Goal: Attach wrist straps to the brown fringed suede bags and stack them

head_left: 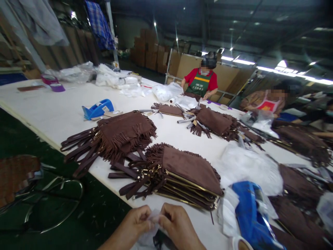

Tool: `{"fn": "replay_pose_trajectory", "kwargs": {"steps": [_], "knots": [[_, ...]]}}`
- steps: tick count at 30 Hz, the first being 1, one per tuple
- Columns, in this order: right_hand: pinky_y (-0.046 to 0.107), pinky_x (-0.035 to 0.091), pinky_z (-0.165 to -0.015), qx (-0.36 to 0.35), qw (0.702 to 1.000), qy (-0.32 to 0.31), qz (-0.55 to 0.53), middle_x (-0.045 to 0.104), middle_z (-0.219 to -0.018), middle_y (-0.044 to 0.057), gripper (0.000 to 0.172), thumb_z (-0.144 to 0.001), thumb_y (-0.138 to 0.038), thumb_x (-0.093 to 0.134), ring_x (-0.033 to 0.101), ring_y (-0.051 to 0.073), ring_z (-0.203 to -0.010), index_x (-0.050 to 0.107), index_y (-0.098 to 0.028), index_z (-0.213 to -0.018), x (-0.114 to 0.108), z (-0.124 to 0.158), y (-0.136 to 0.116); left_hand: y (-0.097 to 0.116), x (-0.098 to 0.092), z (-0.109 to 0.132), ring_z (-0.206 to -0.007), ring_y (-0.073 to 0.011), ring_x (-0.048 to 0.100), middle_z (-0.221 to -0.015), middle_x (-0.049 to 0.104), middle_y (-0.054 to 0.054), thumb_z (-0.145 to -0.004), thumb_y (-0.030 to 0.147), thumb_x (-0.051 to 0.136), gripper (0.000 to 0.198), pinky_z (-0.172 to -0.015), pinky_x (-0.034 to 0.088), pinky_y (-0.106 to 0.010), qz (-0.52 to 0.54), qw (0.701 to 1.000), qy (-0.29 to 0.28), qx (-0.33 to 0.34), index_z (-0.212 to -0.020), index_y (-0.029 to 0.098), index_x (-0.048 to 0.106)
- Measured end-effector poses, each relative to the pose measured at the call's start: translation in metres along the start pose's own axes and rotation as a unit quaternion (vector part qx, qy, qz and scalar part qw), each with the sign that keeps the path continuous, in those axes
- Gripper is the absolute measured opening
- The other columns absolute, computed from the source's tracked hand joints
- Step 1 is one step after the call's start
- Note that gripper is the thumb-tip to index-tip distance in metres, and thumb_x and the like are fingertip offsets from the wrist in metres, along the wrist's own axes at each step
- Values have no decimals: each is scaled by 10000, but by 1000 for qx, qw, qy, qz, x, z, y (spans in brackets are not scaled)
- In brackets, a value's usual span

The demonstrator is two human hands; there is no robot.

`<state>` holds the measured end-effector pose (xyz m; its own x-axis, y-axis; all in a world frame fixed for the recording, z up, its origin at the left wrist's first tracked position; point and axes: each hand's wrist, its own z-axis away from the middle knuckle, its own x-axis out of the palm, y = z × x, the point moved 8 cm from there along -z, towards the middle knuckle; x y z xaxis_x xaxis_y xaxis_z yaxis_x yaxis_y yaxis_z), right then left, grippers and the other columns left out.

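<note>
Both hands are close together at the bottom centre, below the near table edge's bag stack. My left hand [139, 222] pinches a thin whitish translucent sheet [154, 217], its fingers curled. Against it, my right hand [173, 220] pinches the same sheet between thumb and fingers. Something dark shows beneath the sheet, too hidden to make out. Just beyond the hands lies a stack of brown zippered bags [189, 168] with fringe, gold zippers and straps toward the left. Another pile of brown fringed bags [125, 133] sits behind it to the left.
Blue tape dispensers stand at the right front [249, 208] and back left [97, 109]. White plastic bags [249, 166] and more brown bags [218, 121] cover the right side. Two people work across the white table [49, 107]. A stool [54, 205] stands at the left.
</note>
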<state>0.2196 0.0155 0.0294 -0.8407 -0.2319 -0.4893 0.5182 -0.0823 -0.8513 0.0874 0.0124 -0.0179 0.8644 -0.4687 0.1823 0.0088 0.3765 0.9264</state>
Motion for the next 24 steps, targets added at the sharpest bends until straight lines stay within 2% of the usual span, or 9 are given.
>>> {"fn": "replay_pose_trajectory", "kwargs": {"steps": [3,6,8,10,13,16,19,21,24], "knots": [[192,350,-480,37,992,47,-114,570,-621,-25,208,-830,-340,555,474,98,-514,625,-170,-734,0,-16,7,-1,-19,-6,-600,-120,422,-620,473,39,-638,539,752,464,-554,286,-235,40,999,19,23,-670,156,492],[188,346,-399,81,967,106,-216,603,-699,14,377,-831,-486,556,506,119,-532,640,-155,-992,4,-29,11,0,-37,-5,-626,-127,450,-654,516,21,-675,506,744,430,-572,306,-236,47,998,29,35,-690,147,506],[180,350,-384,96,948,117,-280,607,-733,32,472,-797,-534,595,545,140,-591,623,-146,-1064,14,-37,10,4,-48,-3,-626,-119,446,-658,519,27,-707,461,738,387,-573,312,-229,44,998,36,40,-711,145,515],[167,349,-390,105,922,126,-350,625,-839,55,490,-769,-544,637,562,139,-641,614,-152,-1062,24,-42,8,10,-56,-1,-632,-115,450,-663,527,29,-737,424,726,346,-578,323,-223,39,998,38,42,-726,144,523],[150,316,-407,94,887,143,-428,638,-856,47,394,-782,-526,650,475,65,-535,615,-148,-888,28,-42,0,28,-61,0,-678,-137,509,-726,597,-1,-758,413,713,315,-620,375,-235,56,997,32,38,-773,144,552],[150,254,-393,74,874,109,-467,563,-602,-24,397,-804,-530,635,312,18,-404,569,-147,-723,25,-33,-17,50,-60,0,-730,-166,563,-786,647,-33,-774,414,700,305,-665,411,-255,83,995,34,32,-849,138,592],[161,175,-349,81,856,35,-510,396,-425,-92,414,-804,-564,619,194,17,-335,563,-163,-718,23,-17,-33,63,-54,-2,-746,-177,580,-785,658,-43,-762,407,715,307,-684,417,-259,101,994,28,37,-846,133,608],[163,157,-343,82,851,1,-519,440,-455,-80,411,-799,-565,627,188,9,-329,568,-163,-733,21,-4,-38,61,-48,-3,-739,-179,582,-789,666,-53,-755,397,725,302,-677,416,-263,102,994,17,35,-833,128,611],[168,159,-354,88,860,-64,-498,567,-600,-21,415,-797,-564,630,247,-2,-341,592,-151,-779,29,14,-32,48,-40,0,-724,-174,576,-792,672,-65,-766,373,720,281,-657,406,-259,85,996,7,27,-833,116,631]]}}
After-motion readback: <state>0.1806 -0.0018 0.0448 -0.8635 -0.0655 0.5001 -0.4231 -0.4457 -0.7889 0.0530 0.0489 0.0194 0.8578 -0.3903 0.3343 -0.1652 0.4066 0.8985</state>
